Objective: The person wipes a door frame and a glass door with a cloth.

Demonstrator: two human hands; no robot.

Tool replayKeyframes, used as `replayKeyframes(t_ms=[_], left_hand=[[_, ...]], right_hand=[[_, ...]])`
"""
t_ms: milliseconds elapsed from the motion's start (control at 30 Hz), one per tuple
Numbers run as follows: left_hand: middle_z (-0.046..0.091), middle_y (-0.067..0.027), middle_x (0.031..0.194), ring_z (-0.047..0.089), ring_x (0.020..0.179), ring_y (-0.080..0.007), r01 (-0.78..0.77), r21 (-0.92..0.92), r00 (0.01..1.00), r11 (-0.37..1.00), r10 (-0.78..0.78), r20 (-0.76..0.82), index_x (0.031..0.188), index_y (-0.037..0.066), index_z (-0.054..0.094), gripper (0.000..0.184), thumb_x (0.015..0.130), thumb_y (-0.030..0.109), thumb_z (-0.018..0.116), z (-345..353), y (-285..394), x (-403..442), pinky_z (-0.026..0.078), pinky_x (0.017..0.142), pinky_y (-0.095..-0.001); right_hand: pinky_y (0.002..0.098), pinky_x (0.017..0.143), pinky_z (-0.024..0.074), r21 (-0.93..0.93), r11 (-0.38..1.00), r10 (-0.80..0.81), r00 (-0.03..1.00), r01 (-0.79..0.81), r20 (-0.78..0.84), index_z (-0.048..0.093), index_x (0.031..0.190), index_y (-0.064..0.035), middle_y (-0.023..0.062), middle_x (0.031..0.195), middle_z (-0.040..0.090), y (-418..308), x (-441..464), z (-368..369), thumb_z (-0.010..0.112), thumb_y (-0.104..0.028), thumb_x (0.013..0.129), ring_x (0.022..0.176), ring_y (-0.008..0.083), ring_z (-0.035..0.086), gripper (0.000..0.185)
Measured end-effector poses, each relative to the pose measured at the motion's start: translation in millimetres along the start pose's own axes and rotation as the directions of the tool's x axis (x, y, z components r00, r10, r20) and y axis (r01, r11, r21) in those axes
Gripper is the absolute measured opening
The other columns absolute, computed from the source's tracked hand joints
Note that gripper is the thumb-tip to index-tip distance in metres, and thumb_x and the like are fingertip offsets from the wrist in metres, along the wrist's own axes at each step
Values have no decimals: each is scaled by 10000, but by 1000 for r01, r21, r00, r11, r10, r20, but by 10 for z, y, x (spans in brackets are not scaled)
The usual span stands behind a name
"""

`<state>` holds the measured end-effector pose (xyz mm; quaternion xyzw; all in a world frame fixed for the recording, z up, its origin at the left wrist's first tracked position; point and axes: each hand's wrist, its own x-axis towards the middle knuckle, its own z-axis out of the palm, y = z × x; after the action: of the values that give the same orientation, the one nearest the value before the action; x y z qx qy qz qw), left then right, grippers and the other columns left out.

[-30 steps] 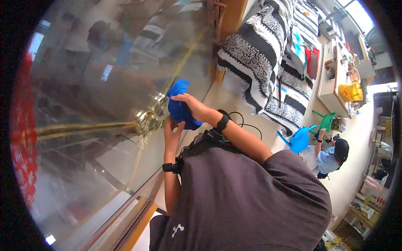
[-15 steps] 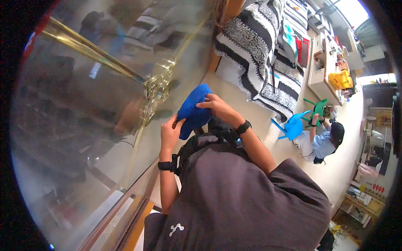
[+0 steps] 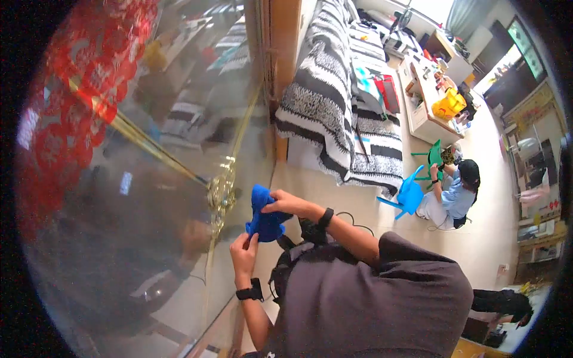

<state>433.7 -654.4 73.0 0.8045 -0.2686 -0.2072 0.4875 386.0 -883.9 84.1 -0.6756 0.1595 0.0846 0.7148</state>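
A crumpled blue cloth (image 3: 267, 222) hangs between my two hands, in front of a glass panel (image 3: 149, 238) with gold trim. My left hand (image 3: 243, 255) pinches its lower left edge between thumb and fingers. On the upper right side, my right hand (image 3: 287, 203) grips the cloth, with the thumb and fingers closed on it. A shiny gold ornament (image 3: 221, 192) on the glass is just left of the cloth, apart from both hands. Red lace-like decoration (image 3: 89, 101) covers the panel's upper left.
A striped black-and-white cover (image 3: 325, 95) drapes over furniture at the top. To the right, a person (image 3: 456, 194) sits low by a blue chair (image 3: 409, 194) and a green chair (image 3: 436, 156). A white cabinet (image 3: 425, 122) holds a yellow bag (image 3: 449, 104). Another person's dark clothing shows at lower right.
Both hands and the blue cloth have moved lower in the view, and the cloth is more bunched than half a second ago. The view has turned, showing more red decoration.
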Motion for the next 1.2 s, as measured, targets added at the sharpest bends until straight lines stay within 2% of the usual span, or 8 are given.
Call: replayKeyframes(t_ms=[100,333,533,633,733,867,1000,1200], left_hand=[[470,-71,537,409,487,-123,-152,42,919,988,157,-363,742,-13,582,285,916,207,634,67,-64,68,310,462,-310],[584,-42,542,494,434,-68,113,-315,986,942,-145,-81,804,-18,643,247,930,193,621,230,416,369,384,397,-229],[649,-74,602,530,432,-77,62,-328,997,943,-70,-12,895,-22,624,224,938,197,609,316,814,827,414,387,-218],[644,-83,595,529,414,-92,33,-330,999,943,-40,-15,849,4,598,219,948,200,595,514,1046,1098,408,378,-226],[618,-78,562,504,381,-100,86,-339,996,937,-90,4,872,9,590,209,952,202,588,751,1312,1461,397,364,-231],[556,-57,487,465,337,-108,21,-366,998,930,-42,-49,924,12,576,200,959,209,576,1133,1702,2092,368,331,-236],[665,-93,948,623,624,-119,-292,-281,922,914,190,-337,1113,17,559,203,974,162,534,1521,2449,2767,477,560,-238],[620,-70,1119,633,850,-130,-460,-119,868,880,418,-267,1106,41,588,169,970,52,488,1784,2827,3495,478,737,-250]], right_hand=[[289,772,458,-103,994,36,999,-33,28,641,1029,21,12,959,624,-71,-168,-210,642,-280,870,866,108,558,340],[262,898,444,131,972,-187,980,194,-64,617,1154,20,21,1056,647,203,-483,-825,615,-198,909,985,114,569,328],[278,887,446,372,892,-154,947,256,-282,640,1131,3,30,1033,654,230,-318,-1315,631,-198,891,967,148,577,312],[245,839,440,-89,874,-460,755,477,-467,658,1103,6,8,919,629,287,-124,-1559,650,-197,909,929,106,573,281],[303,804,482,-206,935,-351,829,288,-435,673,1080,-15,71,986,665,241,-77,-1975,639,-221,897,904,150,584,277],[292,719,509,209,930,-237,927,303,-291,644,1131,7,56,888,674,112,-69,-2649,619,-243,929,774,126,615,322],[284,779,504,10,857,-467,784,515,-409,624,1160,10,45,914,682,-76,215,-3280,576,-156,951,853,86,588,271],[237,752,486,-25,821,-550,780,570,-298,636,1140,26,15,905,660,-1012,570,-3732,624,-112,928,836,63,544,254]])
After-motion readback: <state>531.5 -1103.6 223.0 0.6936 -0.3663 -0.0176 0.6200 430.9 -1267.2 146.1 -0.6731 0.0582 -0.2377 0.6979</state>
